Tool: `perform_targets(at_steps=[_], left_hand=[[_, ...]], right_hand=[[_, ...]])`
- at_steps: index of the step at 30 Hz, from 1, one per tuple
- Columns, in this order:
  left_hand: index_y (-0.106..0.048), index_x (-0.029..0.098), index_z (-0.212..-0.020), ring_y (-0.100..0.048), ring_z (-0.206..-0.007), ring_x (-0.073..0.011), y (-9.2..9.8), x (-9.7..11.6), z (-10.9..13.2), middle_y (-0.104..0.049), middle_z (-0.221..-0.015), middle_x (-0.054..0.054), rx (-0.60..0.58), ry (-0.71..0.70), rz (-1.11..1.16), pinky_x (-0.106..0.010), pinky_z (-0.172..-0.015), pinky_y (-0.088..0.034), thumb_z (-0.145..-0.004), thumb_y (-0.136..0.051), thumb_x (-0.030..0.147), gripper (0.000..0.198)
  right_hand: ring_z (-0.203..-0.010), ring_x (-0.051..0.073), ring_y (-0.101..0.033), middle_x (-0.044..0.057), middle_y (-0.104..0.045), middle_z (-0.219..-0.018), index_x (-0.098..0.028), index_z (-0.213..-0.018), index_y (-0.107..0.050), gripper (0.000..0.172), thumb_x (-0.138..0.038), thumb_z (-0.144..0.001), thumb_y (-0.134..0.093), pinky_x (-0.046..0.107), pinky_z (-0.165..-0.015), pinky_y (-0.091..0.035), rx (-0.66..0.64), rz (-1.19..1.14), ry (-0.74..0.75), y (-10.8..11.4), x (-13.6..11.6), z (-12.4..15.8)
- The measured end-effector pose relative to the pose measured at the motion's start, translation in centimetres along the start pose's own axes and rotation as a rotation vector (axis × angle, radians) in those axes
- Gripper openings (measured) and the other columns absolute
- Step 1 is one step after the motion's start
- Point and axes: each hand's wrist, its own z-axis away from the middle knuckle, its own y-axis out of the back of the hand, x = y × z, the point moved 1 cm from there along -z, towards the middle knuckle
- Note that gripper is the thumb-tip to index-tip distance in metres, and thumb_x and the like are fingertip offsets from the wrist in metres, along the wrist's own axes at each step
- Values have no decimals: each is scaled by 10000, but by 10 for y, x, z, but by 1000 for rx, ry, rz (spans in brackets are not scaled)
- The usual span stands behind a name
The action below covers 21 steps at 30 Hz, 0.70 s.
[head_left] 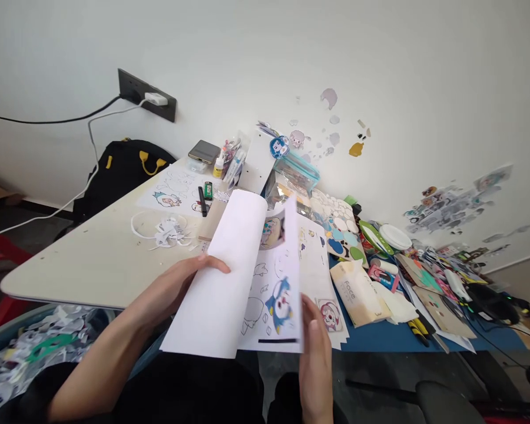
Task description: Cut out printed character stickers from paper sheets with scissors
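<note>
A stack of paper sheets [218, 288] is between my hands over the table edge, its left part curled over and showing a blank white back. On the inner side shows a printed sheet [269, 321] with line drawings and a blue cartoon figure. My left hand [183, 280] grips the left side, thumb on top and the other fingers hidden beneath. At the right edge my right hand [315, 347] has its fingers closed on the sheets, the fingertips partly hidden. Behind them lie more printed sheets [311, 259], one with a red-haired cartoon figure.
White paper scraps [172, 231], a green box [208, 190] and a phone [204, 151] lie on the left table [106, 259]. A tissue pack [360, 292] and cutters [419, 331] lie right. A bin of shredded paper [48, 341] stands below left. A black backpack [115, 176] sits behind.
</note>
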Motion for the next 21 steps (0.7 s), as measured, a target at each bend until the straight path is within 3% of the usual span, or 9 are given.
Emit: perform_targets(at_steps=[3,7,13,21], left_hand=[[-677,240,-792,-623,-561,-175,2,0,1,-674,-689,-6,61,-15,-35,-223,-457,-473,-678,-714,443,236],[-650,237,-705,-568,-482,-138,9,3,1,-625,-583,31,51,-15,56,-191,-417,-421,-610,-759,372,197],[-595,236,-584,-525,-466,-129,24,4,2,-553,-560,55,101,-62,170,-200,-401,-419,-558,-727,317,158],[-464,267,-598,-507,-446,-201,38,-6,7,-499,-535,39,344,78,369,-284,-355,-419,-476,-717,329,288]], right_hand=[[-1153,300,-554,90,-587,-1276,-238,-1302,-497,559,-601,-887,-402,402,-799,-552,-25,-214,-240,4,-12,-16],[-985,322,-648,106,-691,-1083,-185,-1252,-518,639,-542,-745,-671,408,-729,-558,-23,-127,-442,18,-11,-32],[-786,335,-690,99,-736,-862,-142,-1173,-518,764,-472,-557,-824,424,-627,-553,67,-51,-409,18,9,-34],[-674,296,-683,77,-725,-730,-194,-768,-574,487,-540,-526,-818,337,-527,-530,155,35,-456,13,16,-32]])
